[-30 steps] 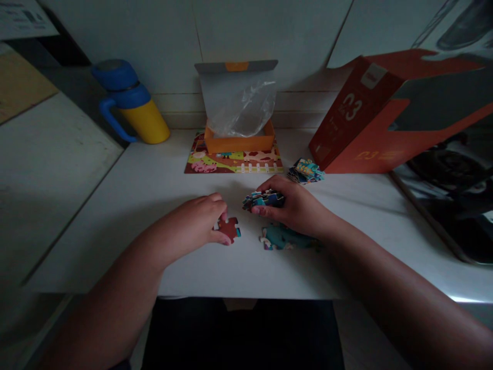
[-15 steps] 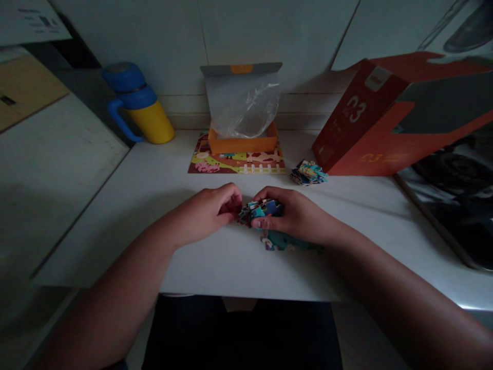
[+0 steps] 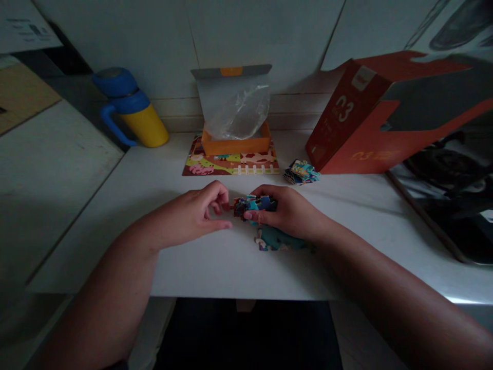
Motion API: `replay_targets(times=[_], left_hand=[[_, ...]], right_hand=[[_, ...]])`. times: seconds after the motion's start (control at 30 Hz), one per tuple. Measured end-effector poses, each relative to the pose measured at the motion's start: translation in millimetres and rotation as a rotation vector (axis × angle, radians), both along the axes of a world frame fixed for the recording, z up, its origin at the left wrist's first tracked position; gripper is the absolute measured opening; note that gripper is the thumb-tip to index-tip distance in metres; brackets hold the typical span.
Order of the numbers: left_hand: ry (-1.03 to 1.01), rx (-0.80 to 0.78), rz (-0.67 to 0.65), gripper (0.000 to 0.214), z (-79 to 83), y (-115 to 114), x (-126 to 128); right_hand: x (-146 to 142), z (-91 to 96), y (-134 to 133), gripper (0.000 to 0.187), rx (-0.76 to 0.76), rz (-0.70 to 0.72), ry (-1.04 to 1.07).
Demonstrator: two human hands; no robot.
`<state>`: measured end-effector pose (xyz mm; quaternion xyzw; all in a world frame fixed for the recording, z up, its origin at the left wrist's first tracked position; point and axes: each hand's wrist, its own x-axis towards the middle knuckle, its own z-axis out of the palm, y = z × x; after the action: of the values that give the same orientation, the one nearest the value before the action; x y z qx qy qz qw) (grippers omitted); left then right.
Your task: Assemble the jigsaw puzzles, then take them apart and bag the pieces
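Several jigsaw puzzle pieces [image 3: 252,203], dark blue, teal and reddish, are stacked in my right hand [image 3: 287,209], thumb in front and fingers behind. Just left of the stack is my left hand [image 3: 210,208], its thumb and fingers apart with nothing seen between them. Below the right hand, teal joined puzzle pieces [image 3: 279,240] lie flat on the white counter [image 3: 208,272]; the hand and wrist hide part of them. A small pile of loose puzzle pieces [image 3: 301,171] rests farther back on the right.
An open orange box [image 3: 235,147] holding a clear plastic bag [image 3: 242,118] stands on a farm picture sheet [image 3: 196,168]. At the back left is a blue and yellow jug [image 3: 142,121]. A large red box [image 3: 346,123] stands right, beside a gas stove [image 3: 442,190].
My left hand has drawn a little left and its thumb and fingers have spread apart. The right hand keeps its hold on the stacked pieces. The view has shifted slightly.
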<state>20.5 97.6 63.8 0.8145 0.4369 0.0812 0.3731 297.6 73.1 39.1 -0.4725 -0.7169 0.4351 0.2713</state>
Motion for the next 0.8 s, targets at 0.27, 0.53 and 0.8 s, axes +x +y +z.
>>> replay_targets(times=[0.27, 0.53, 0.8], left_hand=[[0.428, 0.087, -0.041, 0.033, -1.4, 10.5, -29.5], [0.390, 0.049, -0.013, 0.035, -6.3, 12.9, -29.2], [0.419, 0.105, 0.031, 0.036, -9.1, 13.9, -30.8]], right_hand=[[2.7, -4.5, 4.0, 0.045, 0.077, -0.044, -0.059], [0.0, -4.1, 1.8, 0.045, 0.130, 0.019, -0.114], [2.0, -6.6, 3.9, 0.044, 0.134, 0.022, -0.131]])
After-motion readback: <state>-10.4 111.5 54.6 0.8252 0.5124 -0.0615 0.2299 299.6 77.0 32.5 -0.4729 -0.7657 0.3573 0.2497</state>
